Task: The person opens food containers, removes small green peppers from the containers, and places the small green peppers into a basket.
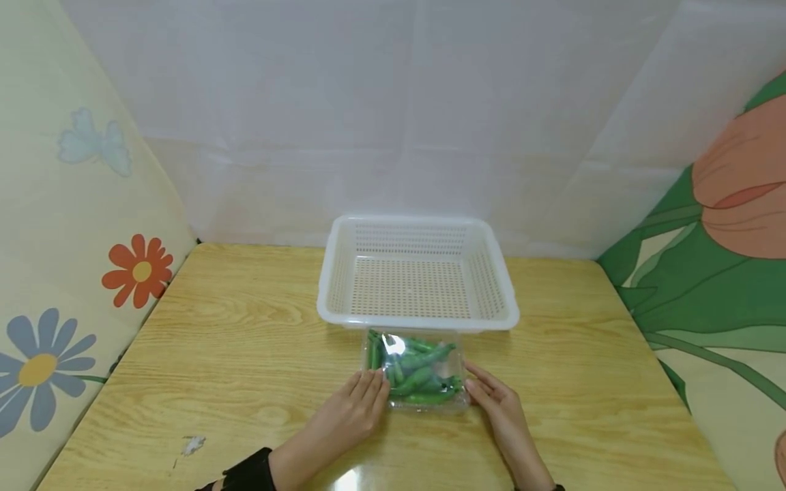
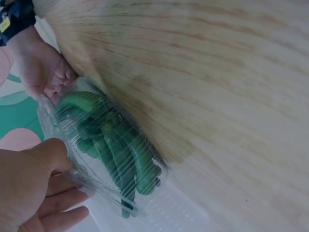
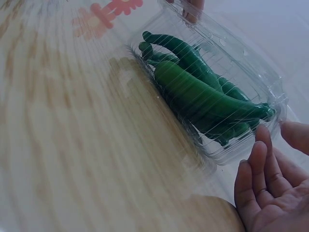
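Observation:
A clear plastic clamshell box (image 1: 424, 372) of long green peppers (image 1: 420, 375) lies on the table, just in front of the white basket. My left hand (image 1: 359, 402) holds the box's left side; in the left wrist view its thumb (image 2: 55, 153) and fingers are on either side of the plastic rim. At the opposite end, my right hand (image 1: 500, 406) grips the edge between thumb and fingers, as the right wrist view shows at close range. The lid appears closed over the peppers (image 3: 207, 94). Part of the box's left edge is hidden under my left fingers.
A white perforated plastic basket (image 1: 417, 320) stands behind the box, near the back of the wooden table (image 1: 245, 327). Floral panels (image 1: 37, 204) flank the table on both sides, and a white sheet (image 1: 393, 123) hangs behind. A whitish patch (image 1: 193, 444) marks the tabletop at front left.

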The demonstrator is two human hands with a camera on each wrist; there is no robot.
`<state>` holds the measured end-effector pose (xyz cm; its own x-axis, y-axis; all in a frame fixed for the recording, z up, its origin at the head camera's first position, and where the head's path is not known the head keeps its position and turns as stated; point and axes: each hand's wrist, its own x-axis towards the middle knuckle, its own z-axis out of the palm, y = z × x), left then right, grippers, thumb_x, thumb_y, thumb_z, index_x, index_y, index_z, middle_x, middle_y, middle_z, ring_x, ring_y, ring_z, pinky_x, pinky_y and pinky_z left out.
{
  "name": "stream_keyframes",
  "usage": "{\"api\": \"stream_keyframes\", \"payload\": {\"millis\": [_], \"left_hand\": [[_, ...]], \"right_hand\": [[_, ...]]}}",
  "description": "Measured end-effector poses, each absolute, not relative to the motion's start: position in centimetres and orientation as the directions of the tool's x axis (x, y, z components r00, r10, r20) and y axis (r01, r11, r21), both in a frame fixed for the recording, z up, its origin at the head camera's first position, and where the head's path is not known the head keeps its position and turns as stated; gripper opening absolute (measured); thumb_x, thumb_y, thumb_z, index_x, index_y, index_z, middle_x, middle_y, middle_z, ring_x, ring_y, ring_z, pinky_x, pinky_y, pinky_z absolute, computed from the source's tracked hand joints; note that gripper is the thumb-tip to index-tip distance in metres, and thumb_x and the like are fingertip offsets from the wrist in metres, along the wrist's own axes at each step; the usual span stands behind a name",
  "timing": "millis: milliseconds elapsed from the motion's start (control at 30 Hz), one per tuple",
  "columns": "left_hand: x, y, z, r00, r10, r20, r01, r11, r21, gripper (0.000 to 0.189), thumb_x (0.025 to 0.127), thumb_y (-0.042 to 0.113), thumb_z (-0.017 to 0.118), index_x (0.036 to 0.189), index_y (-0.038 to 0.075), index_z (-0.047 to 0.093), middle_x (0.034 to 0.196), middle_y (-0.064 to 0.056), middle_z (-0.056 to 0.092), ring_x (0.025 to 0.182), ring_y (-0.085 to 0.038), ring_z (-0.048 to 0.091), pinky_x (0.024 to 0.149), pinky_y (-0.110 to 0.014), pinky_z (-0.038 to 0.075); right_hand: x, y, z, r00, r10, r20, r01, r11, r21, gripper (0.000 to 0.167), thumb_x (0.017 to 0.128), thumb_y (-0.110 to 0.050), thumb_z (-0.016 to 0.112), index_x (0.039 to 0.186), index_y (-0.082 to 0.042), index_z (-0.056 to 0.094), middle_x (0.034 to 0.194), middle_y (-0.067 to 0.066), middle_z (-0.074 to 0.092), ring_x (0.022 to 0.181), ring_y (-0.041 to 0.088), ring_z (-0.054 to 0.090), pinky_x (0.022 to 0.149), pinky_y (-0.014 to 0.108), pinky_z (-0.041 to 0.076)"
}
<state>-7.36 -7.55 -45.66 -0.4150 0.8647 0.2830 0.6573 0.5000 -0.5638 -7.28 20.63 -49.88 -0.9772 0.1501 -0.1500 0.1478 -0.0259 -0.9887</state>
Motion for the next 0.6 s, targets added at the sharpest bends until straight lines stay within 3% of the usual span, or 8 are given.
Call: {"api": "stream_keyframes", "payload": {"millis": [167,600], "left_hand": [[-7.41,-7.63,-45.86,-0.401,0.865,0.301,0.652,0.5,-0.57,0.06,0.104,-0.003,0.011,0.118,0.005,0.069,0.12,-0.011,0.069,0.108,-0.02,0.067,0.092,-0.031,0.055],[-7.11,-7.54,-46.32,-0.422,0.814,0.399,0.639,0.579,-0.507,0.068,0.104,-0.003,0.003,0.116,0.005,0.069,0.119,-0.012,0.069,0.106,-0.02,0.067,0.089,-0.031,0.057]], "right_hand": [[-7.12,20.64,-49.88,-0.983,0.137,-0.126,0.123,-0.031,-0.992,0.043,0.096,-0.006,0.064,0.133,0.014,0.053,0.085,-0.002,0.069,0.075,0.005,0.062,0.07,0.018,0.053],[-7.17,20.68,-49.91,-0.973,0.164,-0.161,0.16,-0.02,-0.987,0.04,0.094,-0.008,0.066,0.131,0.008,0.058,0.087,0.0,0.071,0.076,0.007,0.063,0.072,0.019,0.054]]}}
